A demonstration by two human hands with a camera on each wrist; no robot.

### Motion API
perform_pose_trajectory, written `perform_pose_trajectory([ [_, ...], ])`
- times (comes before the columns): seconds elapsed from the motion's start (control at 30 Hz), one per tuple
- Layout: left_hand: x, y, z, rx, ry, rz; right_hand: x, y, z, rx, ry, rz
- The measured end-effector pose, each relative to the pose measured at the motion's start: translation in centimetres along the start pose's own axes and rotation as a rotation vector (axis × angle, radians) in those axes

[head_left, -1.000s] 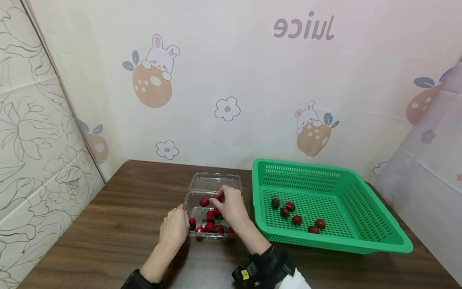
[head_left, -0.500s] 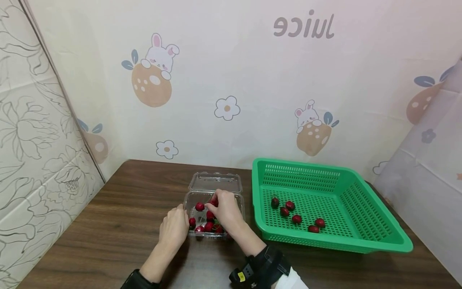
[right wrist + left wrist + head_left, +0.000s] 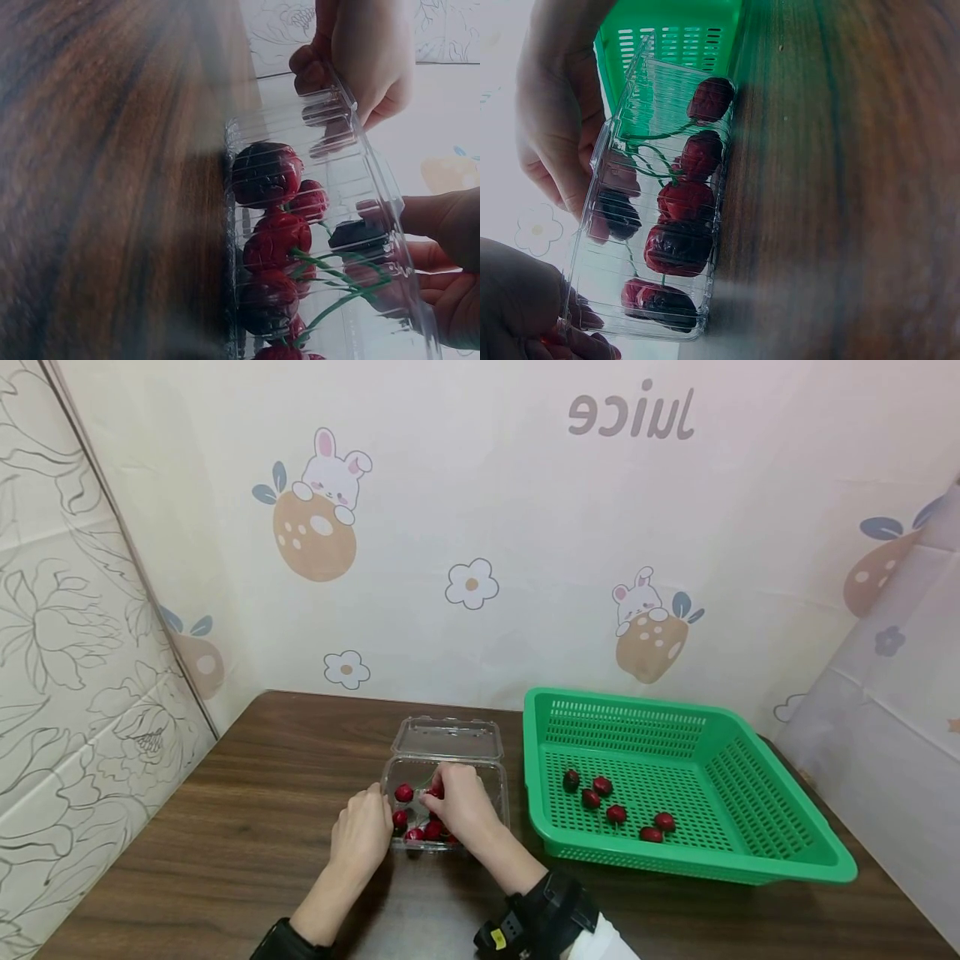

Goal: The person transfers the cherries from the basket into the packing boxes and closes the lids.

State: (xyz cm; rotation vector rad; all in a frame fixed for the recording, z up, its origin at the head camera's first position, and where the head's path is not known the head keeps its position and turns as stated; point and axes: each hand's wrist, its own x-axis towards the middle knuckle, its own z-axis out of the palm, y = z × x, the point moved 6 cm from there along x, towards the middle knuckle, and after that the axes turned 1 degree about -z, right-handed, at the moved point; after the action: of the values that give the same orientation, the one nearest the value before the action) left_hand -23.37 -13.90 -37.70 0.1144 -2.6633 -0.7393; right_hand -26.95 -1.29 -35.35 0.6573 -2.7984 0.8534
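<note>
A clear plastic clamshell box (image 3: 501, 781) stands on the table with its lid (image 3: 447, 739) folded back. My left hand (image 3: 362, 831) grips the box's left rim, fingers bent over the wall. Inside the box, my right hand (image 3: 461, 806) pinches a dark red cherry (image 3: 619, 214), seen through the clear wall in both wrist views. Another cherry (image 3: 403, 792) is just left of those fingertips; whether their stems join cannot be told. Several more cherries with green stems, such as one dark cherry (image 3: 266, 174), lie along the box's near side, partly behind my right hand in the head view.
A green slotted plastic basket (image 3: 780, 868) stands right of the box, with several cherries (image 3: 602, 786) on its floor. Brown wooden table (image 3: 247, 793) extends to the left. A patterned wall covering (image 3: 480, 643) rises directly behind the table.
My right hand has moved slightly left and lower into the box, with the pinched cherry. The cherry beside its fingertips has shifted left and nearer too. My left hand stays on the rim.
</note>
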Motion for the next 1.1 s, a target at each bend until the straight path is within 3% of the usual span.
perform_pose_trajectory([
  [0.7,0.0,0.0,0.0,-0.004,-0.006,0.007,-0.4,-0.5,1.4,-0.046,-0.087,0.004],
  [1.1,0.0,0.0,0.1,0.006,0.007,0.008,-0.6,-0.3,1.3,-0.032,-0.072,-0.023],
])
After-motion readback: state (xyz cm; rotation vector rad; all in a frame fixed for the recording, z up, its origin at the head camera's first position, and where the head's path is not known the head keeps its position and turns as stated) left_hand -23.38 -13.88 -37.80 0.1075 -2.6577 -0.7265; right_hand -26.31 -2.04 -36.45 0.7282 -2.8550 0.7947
